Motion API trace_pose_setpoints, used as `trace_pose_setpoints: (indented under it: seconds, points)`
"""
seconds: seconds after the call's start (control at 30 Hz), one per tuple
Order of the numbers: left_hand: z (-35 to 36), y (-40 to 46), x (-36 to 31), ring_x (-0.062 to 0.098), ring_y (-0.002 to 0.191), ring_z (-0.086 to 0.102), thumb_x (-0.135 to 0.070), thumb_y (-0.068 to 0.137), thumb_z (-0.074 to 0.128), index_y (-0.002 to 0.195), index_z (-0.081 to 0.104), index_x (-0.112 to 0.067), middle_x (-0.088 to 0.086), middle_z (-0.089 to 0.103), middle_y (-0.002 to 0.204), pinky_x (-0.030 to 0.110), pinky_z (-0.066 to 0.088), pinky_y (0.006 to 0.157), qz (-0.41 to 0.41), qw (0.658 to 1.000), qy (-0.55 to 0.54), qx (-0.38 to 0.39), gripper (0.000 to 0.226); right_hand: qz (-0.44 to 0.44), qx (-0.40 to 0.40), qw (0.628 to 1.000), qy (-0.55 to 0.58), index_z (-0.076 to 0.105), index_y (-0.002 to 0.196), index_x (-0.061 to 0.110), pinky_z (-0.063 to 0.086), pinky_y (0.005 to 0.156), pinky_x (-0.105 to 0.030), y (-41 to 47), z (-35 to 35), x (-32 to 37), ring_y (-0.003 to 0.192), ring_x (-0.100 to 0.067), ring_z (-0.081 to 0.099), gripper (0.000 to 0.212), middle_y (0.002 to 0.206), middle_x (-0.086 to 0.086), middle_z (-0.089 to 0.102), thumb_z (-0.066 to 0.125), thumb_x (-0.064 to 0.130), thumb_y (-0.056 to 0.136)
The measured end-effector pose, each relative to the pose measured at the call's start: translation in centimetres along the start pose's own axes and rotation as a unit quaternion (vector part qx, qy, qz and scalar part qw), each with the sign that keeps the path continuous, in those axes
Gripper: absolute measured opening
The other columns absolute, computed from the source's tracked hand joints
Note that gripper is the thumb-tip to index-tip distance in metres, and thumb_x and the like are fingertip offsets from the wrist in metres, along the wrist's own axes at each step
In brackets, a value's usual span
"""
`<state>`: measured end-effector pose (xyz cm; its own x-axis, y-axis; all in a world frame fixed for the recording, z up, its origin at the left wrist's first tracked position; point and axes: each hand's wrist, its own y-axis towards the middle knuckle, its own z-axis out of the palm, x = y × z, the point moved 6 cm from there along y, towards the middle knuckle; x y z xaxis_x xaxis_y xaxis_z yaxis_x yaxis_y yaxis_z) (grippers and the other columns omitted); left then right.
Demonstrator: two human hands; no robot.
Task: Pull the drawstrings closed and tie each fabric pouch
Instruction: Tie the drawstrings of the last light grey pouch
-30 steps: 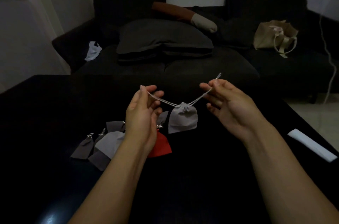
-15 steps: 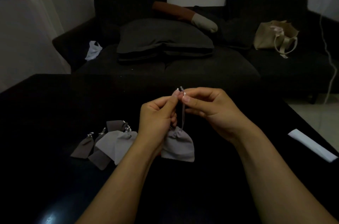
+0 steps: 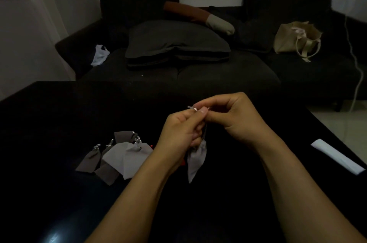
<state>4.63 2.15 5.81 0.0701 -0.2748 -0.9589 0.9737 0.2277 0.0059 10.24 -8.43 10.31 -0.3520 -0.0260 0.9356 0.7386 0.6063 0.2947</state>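
Hands meet above the black table: the left hand and right hand each pinch the drawstring ends together at their fingertips, fingers curled tight on the cord. One light grey pouch hangs below them, cinched at its neck, at the table's centre. At nine o'clock from it lies a heap of about five grey pouches; the exact count is unclear. One white strip lies at three o'clock.
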Motion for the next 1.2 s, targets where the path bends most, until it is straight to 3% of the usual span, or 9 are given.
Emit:
trace_pose_setpoints:
  seconds: [0.23,0.37,0.47,0.53,0.7,0.8,0.97,1.07,1.2]
  points:
    - [-0.3,-0.1,0.0,0.012,0.05,0.048,-0.023,0.1,0.05,0.076,0.064,-0.007,0.005,0.055,0.06,0.02,0.04,0.044,-0.023,0.998,-0.058,-0.015,0.032,0.048,0.017,0.999,0.019,0.074,0.106,0.004,0.058,0.081,-0.023,-0.2,-0.6,-0.2,0.095,-0.014,0.073,0.021,0.098,-0.007,0.077,0.065,0.0,0.087]
    - [-0.7,-0.1,-0.2,0.009,0.056,0.059,-0.023,0.1,0.051,0.09,0.068,-0.004,0.006,0.066,0.069,0.017,0.047,0.049,-0.022,0.998,-0.052,-0.034,0.027,0.018,-0.044,0.999,-0.013,0.077,0.094,0.007,0.057,0.074,-0.02,-0.1,-0.7,-0.1,0.086,-0.012,0.074,0.011,0.089,-0.004,0.078,0.069,0.005,0.086]
    - [-0.9,-0.2,-0.2,0.004,0.059,0.062,-0.015,0.099,0.052,0.095,0.071,-0.007,0.004,0.071,0.076,0.014,0.047,0.05,-0.026,0.995,-0.073,-0.055,0.021,0.046,-0.039,0.998,0.033,0.074,0.087,-0.005,0.058,0.084,-0.025,0.0,0.0,-1.1,0.092,-0.017,0.074,0.012,0.092,-0.01,0.077,0.069,0.006,0.087]
    - [-1.1,-0.2,-0.3,0.002,0.056,0.059,-0.011,0.097,0.053,0.098,0.07,-0.008,0.002,0.073,0.077,0.012,0.045,0.049,-0.023,0.992,-0.107,-0.061,0.018,0.083,0.003,0.995,0.062,0.07,0.088,-0.011,0.057,0.082,-0.022,-0.2,0.7,-1.7,0.09,-0.016,0.072,0.016,0.09,-0.012,0.075,0.068,0.005,0.087]
    - [-1.4,-0.4,-1.1,0.001,0.046,0.05,-0.014,0.083,0.06,0.1,0.068,-0.009,0.0,0.071,0.072,0.009,0.037,0.04,-0.021,0.984,-0.173,-0.026,0.02,0.152,0.058,0.983,0.08,0.077,0.085,0.012,0.054,0.078,-0.028,-0.5,1.3,-2.4,0.091,-0.018,0.071,0.01,0.092,-0.007,0.076,0.077,0.015,0.076]
    - [-1.5,-0.6,-1.8,0.003,0.052,0.053,-0.012,0.088,0.059,0.101,0.069,-0.01,0.001,0.066,0.071,0.012,0.044,0.047,0.004,0.997,-0.079,-0.003,0.017,0.145,0.045,0.984,0.094,0.076,0.082,0.007,0.057,0.077,-0.029,-0.6,1.1,-2.1,0.089,-0.023,0.073,0.012,0.091,-0.015,0.076,0.078,0.007,0.071]
    - [-3.3,-0.7,-2.8,0.015,0.08,0.073,-0.01,0.092,0.062,0.101,0.075,-0.014,0.008,0.076,0.087,0.021,0.058,0.072,0.108,0.978,0.142,-0.104,0.016,0.152,0.012,0.984,0.095,0.071,0.077,0.004,0.05,0.052,-0.015,-0.9,0.3,-1.4,0.057,-0.007,0.068,0.011,0.065,-0.002,0.072,0.077,-0.001,0.07]
    - [-3.1,-0.8,-2.7,0.015,0.088,0.074,-0.009,0.092,0.062,0.099,0.074,-0.013,0.008,0.077,0.091,0.024,0.059,0.079,0.128,0.979,0.085,-0.134,0.015,0.17,0.024,0.978,0.116,0.068,0.078,0.007,0.051,0.055,-0.018,-0.8,0.9,-1.5,0.059,-0.01,0.066,0.012,0.067,-0.004,0.071,0.076,0.012,0.071]
    - [-1.6,-0.6,-1.8,0.014,0.085,0.073,-0.012,0.095,0.057,0.099,0.071,-0.01,0.007,0.076,0.092,0.023,0.059,0.072,0.062,0.988,-0.106,-0.097,0.015,0.252,0.021,0.956,0.148,0.068,0.095,0.012,0.053,0.072,-0.03,-0.8,1.6,-2.9,0.067,-0.016,0.065,0.035,0.074,-0.007,0.07,0.057,0.045,0.092]
